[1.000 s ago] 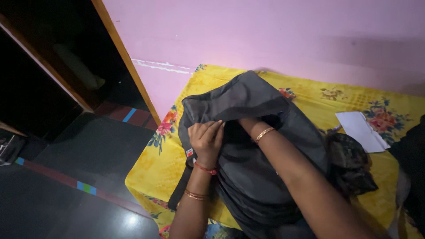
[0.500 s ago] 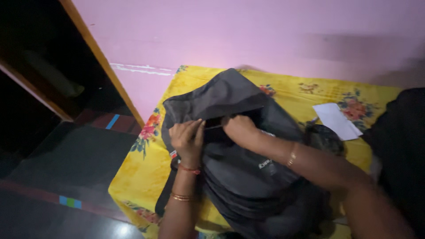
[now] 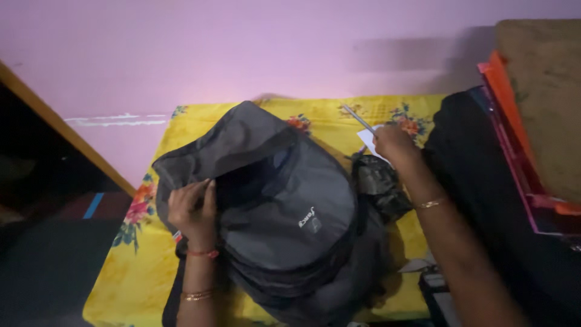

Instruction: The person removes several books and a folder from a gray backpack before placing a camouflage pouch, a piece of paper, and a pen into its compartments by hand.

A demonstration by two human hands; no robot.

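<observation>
Left hand [image 3: 192, 209] still grips the grey backpack's [image 3: 284, 212] open edge at centre; right hand [image 3: 392, 142], earlier inside, now pinches a slim pen [image 3: 357, 118] over white paper [image 3: 369, 140] upper right

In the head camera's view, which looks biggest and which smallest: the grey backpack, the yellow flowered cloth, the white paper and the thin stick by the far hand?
1. yellow flowered cloth, partly covered
2. grey backpack, nearly as large
3. white paper, mostly hidden by the right hand, so unsure
4. thin stick, also unsure
</observation>
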